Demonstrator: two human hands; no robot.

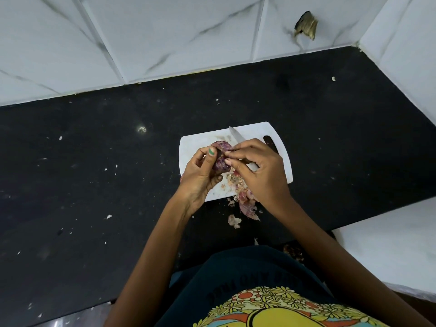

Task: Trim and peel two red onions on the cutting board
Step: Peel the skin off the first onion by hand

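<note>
A: One onion [220, 156] in view, held over the board [195, 147]. Can't see a second one from here.

B: Which step?

A: Peeling, I'd say. My left hand [200, 173] cups the onion, fingers curled round it, thumb on top. My right hand [257, 168] pinches a strip of skin at the onion's right side, fingers together on it. Knife [237, 138] is also in that hand, handle under the palm, blade pointing away toward the far edge of the board.

B: Trimmed already?

A: Can't tell, the ends are hidden by my fingers. Skin is patchy, purple showing through dry flakes, so I judge it partly peeled.

B: Scraps?

A: Peels [245, 199] piled at the board's near edge, spilling onto the surface [94, 161]. More bits just beside them, nearer my body.

B: Next move?

A: Pull the pinched strip down and off, then turn the onion in the left hand to reach the remaining skin. Needs a firm left grip so it doesn't roll. Blade is close to the left thumb, so keep the tip pointed away while pulling.
</note>
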